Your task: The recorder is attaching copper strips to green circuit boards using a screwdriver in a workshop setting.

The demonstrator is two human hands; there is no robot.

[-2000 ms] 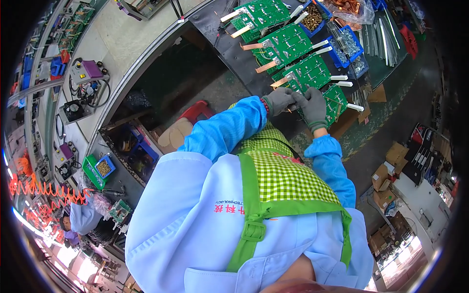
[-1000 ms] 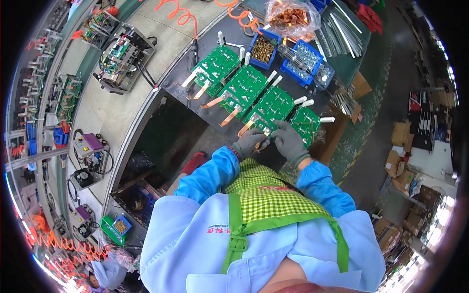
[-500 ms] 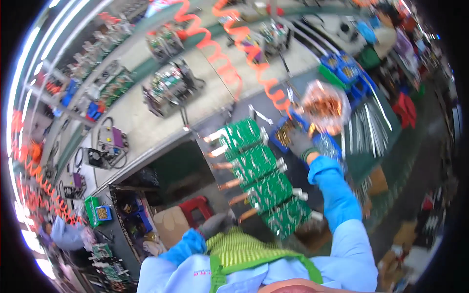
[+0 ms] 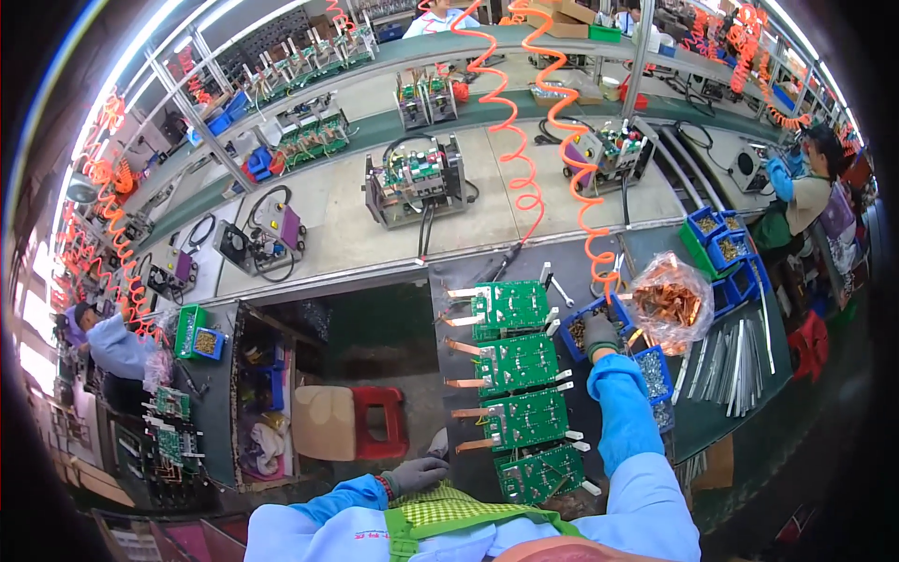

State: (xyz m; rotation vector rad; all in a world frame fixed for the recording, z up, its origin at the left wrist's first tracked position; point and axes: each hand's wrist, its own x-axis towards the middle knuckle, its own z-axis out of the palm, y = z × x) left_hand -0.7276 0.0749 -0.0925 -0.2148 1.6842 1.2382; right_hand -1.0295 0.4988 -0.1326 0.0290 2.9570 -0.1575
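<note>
My right hand (image 4: 600, 332), in a grey glove, reaches into a blue bin (image 4: 568, 341) of small brass-coloured hardware; its fingertips are hidden among the pieces. In its grey glove, my left hand (image 4: 419, 476) lies flat on my green checked apron (image 4: 449, 510), fingers stretched out and holding nothing. Between my hands, several green circuit boards stand in a column along the dark bench: a far one (image 4: 510, 307), two in the middle (image 4: 521, 363) and a near one (image 4: 541, 474). Copper strips (image 4: 466, 412) stick out from their left sides, with pale metal tabs (image 4: 573, 436) on the right.
Beyond the bin lie a wrench (image 4: 562, 290) and a bag of copper pieces (image 4: 667, 304). Another blue bin (image 4: 653, 373) holds silvery hardware. Metal strips (image 4: 735, 365) lie at the right. Orange coiled hoses (image 4: 573, 140) hang over the bench. A red stool (image 4: 379, 421) stands left; a co-worker (image 4: 807, 183) sits far right.
The view has tilted up and turned, so the boards appear more upright and lower. My right hand stays at the same blue bin. My left hand remains by the apron.
</note>
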